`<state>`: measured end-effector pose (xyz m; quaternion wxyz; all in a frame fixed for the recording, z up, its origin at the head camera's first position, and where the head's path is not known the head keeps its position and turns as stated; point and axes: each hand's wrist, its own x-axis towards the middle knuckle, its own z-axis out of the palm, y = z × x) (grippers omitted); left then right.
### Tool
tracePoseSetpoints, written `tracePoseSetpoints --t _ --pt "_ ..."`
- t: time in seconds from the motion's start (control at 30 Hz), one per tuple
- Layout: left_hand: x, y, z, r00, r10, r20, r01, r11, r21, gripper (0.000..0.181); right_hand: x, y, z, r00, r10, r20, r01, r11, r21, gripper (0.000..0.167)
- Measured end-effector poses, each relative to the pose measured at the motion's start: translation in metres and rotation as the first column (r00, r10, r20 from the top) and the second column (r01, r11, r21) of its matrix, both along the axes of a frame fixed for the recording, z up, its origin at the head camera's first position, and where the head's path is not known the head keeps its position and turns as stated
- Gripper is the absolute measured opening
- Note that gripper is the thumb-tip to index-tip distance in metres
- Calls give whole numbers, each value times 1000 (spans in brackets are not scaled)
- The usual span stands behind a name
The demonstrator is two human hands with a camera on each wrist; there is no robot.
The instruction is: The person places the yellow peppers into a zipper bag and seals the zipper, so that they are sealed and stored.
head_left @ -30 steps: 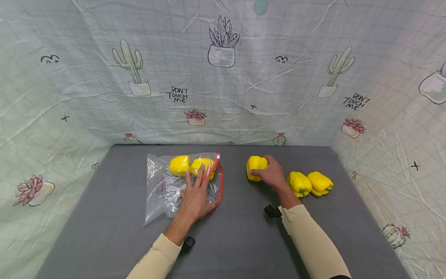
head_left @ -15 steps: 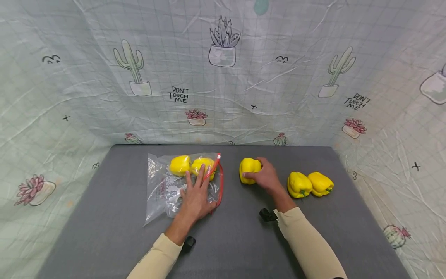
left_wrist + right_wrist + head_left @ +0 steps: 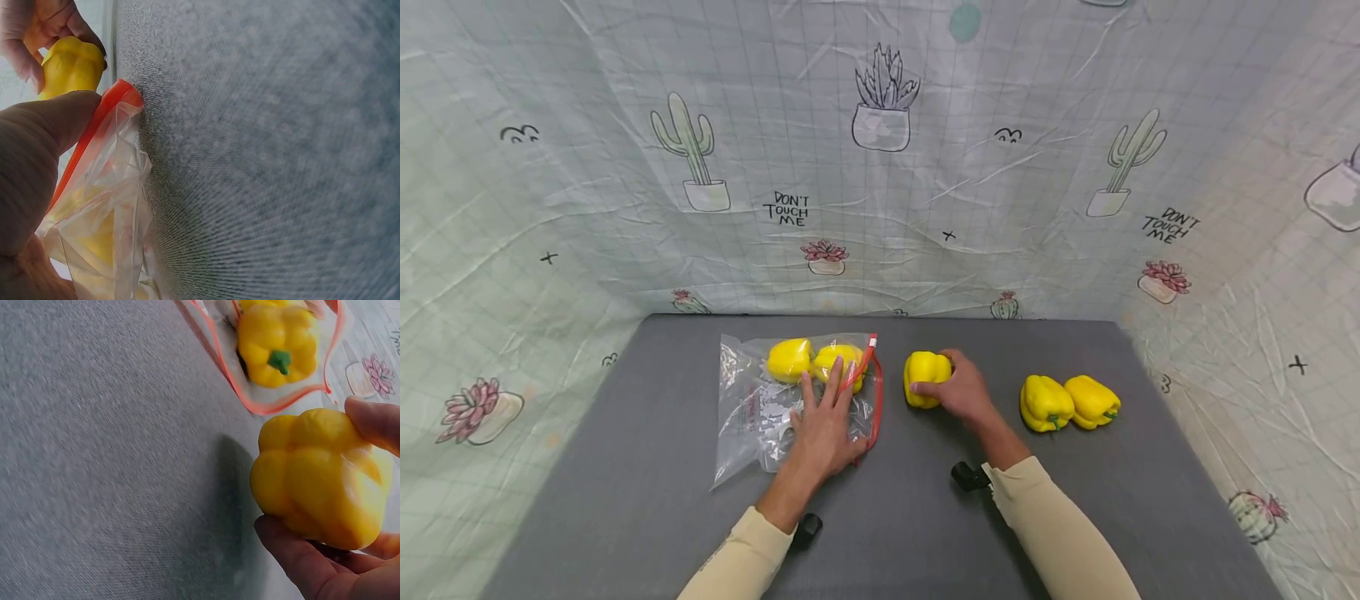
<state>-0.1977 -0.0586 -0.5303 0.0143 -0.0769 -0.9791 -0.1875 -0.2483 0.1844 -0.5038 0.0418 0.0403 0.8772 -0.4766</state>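
Observation:
A clear plastic zip bag with a red-edged mouth lies on the table, its mouth facing right. Two yellow bell peppers are inside it, near its far side. My left hand rests on the bag with fingers spread. In the left wrist view, the thumb touches the red edge of the mouth. Just right of the bag, my right hand grips another yellow bell pepper between thumb and fingers. The right wrist view shows this pepper over its shadow, apart from the gaping mouth.
Two more yellow bell peppers sit side by side on the grey table, right of my right hand. A patterned cloth hangs behind the table and along both sides. Black wrist cameras hang beneath the forearms.
My right hand has moved left with its pepper, closer to the bag's mouth. The left hand and the bag stay in place, while the head view has shifted slightly.

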Motion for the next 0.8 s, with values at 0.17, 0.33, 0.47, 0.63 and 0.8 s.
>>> tracePoseSetpoints --t 0.17,0.33,0.47,0.63,0.8 --pt "-1 0 1 1000 -1 15 1 1000 -2 101 3 -7 -2 1000 3 -15 -3 1000 -14 81" --pt "-2 1 1 1000 0 27 0 1000 -11 100 7 -15 -3 1000 19 -2 -19 1000 -7 80" --pt "-1 1 0 1000 -1 23 1 1000 -11 100 10 -22 -2 999 44 -5 -44 999 -12 81" --pt "0 1 0 1000 0 9 0 1000 -7 100 14 -28 -1 995 98 -11 -98 995 -19 80" --pt "0 1 1 1000 0 -8 0 1000 -5 99 14 -33 3 979 201 10 -201 978 -54 77"
